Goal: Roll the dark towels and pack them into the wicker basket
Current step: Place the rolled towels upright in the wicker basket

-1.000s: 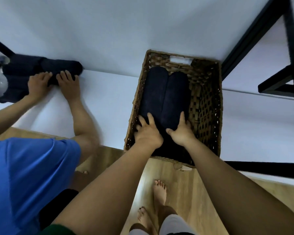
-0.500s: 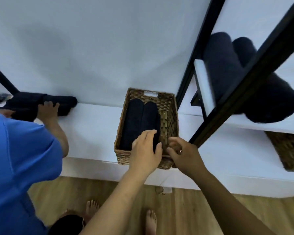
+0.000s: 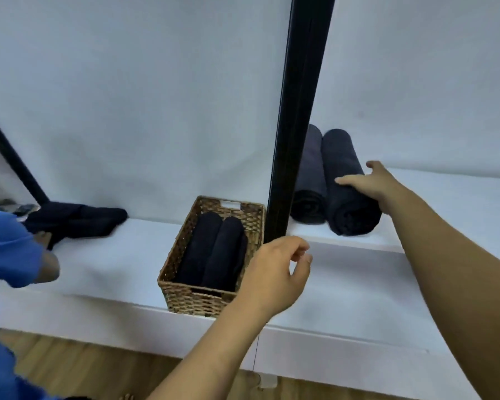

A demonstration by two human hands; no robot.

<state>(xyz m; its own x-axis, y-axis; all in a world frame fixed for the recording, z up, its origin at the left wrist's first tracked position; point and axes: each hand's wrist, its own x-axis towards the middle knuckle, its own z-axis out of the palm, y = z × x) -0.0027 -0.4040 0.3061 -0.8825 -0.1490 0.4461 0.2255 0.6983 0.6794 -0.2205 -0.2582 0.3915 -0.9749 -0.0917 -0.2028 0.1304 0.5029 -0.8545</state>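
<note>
Towels [image 3: 214, 255]: two packed, a third in reach

Left hand [image 3: 274, 272] is nearest, low at six o'clock, just off the right front corner of the basket [image 3: 191, 298]. Its fingers curl loosely and hold nothing. A second ago both hands were down inside the basket pressing on the two towels. Both have since come out, and the view has lifted.

The pair lies side by side, lengthways, in the basket. How much room is left along its three-o'clock wall is hard to tell from this angle. Right hand [image 3: 370, 183] has gone up to two o'clock, onto a higher shelf [image 3: 445, 197]. Its straight fingers lie across the top of a roll [image 3: 350, 203], thumb spread wide, not closed round it. A greyer roll [image 3: 309, 180] touches that one at its nine o'clock. I judge the first pair settled and the fetch of the next roll begun.

The basket stands on a white lower shelf [image 3: 113, 264], near the front edge. A black post [image 3: 295, 111] rises by its right rear corner. At nine o'clock a second person's blue sleeve [image 3: 9, 249] is near a loose towel [image 3: 78, 220], not yet rolled. A pale wall [image 3: 127, 82] stands behind and a wood floor [image 3: 70, 356] lies below.
</note>
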